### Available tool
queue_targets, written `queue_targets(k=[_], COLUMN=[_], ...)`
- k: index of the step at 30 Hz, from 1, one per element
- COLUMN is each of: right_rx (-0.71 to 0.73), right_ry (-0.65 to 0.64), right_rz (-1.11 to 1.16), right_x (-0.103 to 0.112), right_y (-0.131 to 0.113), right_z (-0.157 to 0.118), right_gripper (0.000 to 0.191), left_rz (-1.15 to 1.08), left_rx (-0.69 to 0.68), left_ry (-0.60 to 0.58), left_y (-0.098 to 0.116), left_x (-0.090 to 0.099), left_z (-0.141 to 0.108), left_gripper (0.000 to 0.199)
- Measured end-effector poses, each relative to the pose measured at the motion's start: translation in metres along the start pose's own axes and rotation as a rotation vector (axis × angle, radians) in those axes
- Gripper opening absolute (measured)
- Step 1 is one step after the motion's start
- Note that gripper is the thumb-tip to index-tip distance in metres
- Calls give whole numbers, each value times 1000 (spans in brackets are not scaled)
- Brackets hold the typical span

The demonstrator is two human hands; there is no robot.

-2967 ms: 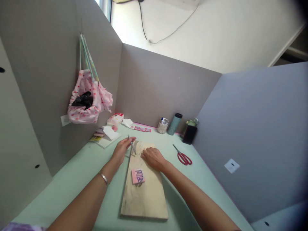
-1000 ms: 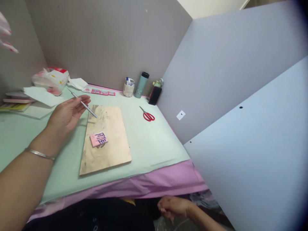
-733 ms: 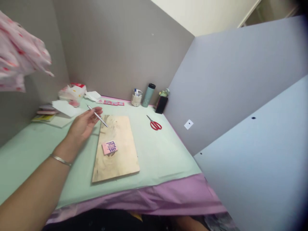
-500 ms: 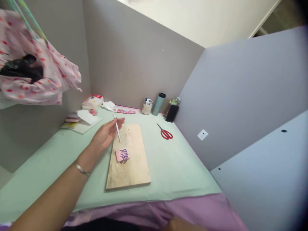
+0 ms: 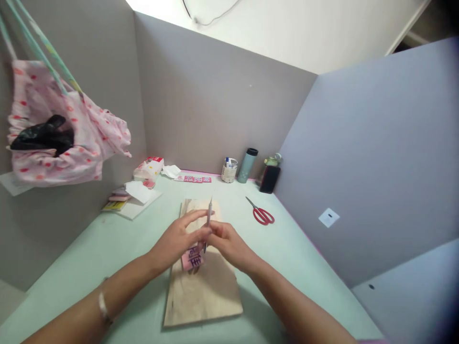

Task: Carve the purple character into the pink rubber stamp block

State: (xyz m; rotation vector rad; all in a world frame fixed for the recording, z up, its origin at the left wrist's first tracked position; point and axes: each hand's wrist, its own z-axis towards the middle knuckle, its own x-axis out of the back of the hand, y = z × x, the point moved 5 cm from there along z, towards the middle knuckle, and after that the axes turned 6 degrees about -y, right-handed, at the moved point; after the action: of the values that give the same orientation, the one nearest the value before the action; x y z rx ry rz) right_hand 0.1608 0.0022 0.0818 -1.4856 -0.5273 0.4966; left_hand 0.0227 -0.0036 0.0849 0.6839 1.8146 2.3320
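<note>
A slim silver craft knife stands nearly upright between my hands, its thin pointed tip upward. My left hand grips it between thumb and fingers. My right hand closes on its lower part, fingertips meeting those of the left. Just below the hands, a pink carving block with purple characters drawn on it lies on a wooden board. The hands partly cover the block's upper edge and the board's middle.
Red-handled scissors lie right of the board on the green tablecloth. Along the back stand a pen jar, a tumbler and a black phone. Papers lie at left, below a hanging pink bag.
My right hand has come up from the bottom edge to the knife. My left hand has brought the knife over the board, tip now upward. The view has shifted.
</note>
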Motion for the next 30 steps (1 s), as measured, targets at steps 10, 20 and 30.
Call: queue_targets(k=[10,20,30], right_rx=[-290,-198,-225], right_ry=[193,150,188], right_rz=[266,264,251], right_x=[60,84,84], right_y=[59,47,62], right_z=[25,82,22], right_gripper=[14,14,32], left_rz=[651,599,570], left_rx=[-114,-191,-177], left_ry=[-37,-13,48], left_y=[-69,-53,-70], left_x=[-3,23,27], left_z=[-37,8,26], left_gripper=[81,71,66])
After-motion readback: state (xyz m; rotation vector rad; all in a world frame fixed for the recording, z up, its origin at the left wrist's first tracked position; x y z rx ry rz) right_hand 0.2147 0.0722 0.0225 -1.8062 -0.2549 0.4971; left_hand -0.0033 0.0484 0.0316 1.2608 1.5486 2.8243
